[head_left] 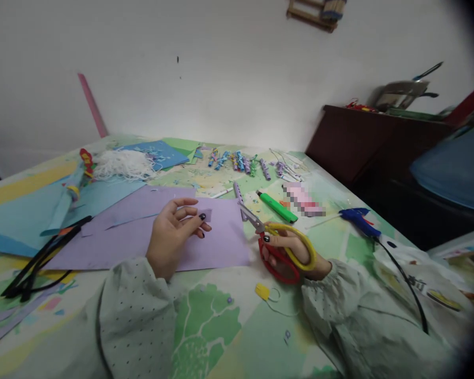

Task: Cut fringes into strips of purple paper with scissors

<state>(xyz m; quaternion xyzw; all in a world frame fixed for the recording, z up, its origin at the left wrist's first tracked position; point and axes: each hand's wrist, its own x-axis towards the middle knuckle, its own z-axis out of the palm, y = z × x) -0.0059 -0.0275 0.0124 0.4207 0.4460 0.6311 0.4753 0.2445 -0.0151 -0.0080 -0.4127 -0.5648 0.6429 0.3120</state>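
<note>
My right hand point(286, 250) grips a pair of scissors point(256, 223) with one yellow and one red handle loop. The blades point up and left, over the right edge of a large purple paper sheet point(217, 247). Above that sheet, my left hand point(177, 229) has its fingers curled and pinches a small purple paper piece point(207, 213), partly hidden by the thumb. Just beyond the scissors' tips lies a rolled purple paper tube point(238, 193). A green utility knife point(277, 206) rests to the right of the tube.
Blue sheets point(102, 205), white shredded string point(122, 164) and a pair of black-framed glasses point(43, 258) lie left. Several decorated paper rolls point(240, 162) line the back. A blue glue gun point(359, 221) with a black cord and a plastic bag point(414, 279) are right. A yellow tag point(263, 291) lies in front.
</note>
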